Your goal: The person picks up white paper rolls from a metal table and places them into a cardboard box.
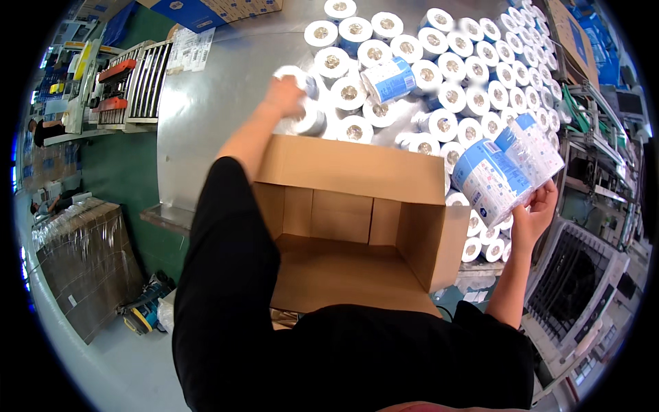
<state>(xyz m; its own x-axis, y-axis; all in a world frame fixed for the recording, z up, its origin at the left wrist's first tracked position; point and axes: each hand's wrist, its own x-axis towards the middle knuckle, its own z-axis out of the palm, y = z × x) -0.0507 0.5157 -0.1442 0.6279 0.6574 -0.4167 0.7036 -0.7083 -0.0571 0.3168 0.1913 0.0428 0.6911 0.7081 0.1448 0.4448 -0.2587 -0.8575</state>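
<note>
At the left edge of a crowd of upright white paper rolls (332, 62), my left hand (285, 96) is blurred by motion. Its fingers close on a pair of white rolls (310, 118), which are smeared as well. My right hand (537, 209), out to the right, grips a film-wrapped pack of blue-and-white paper rolls (489, 180) tilted on its side above the others. Below and between my arms stands an open cardboard box (350, 271); its inside shows bare cardboard, and a flap (357, 172) is folded outward on the far side.
One wrapped roll (390, 81) lies sideways on top of the upright ones. A metal table (226, 89) bears the rolls, with a printed sheet (189, 49) and a blue carton (213, 10) at its far left. A roller conveyor (147, 82) stands left; machinery (570, 275) stands right.
</note>
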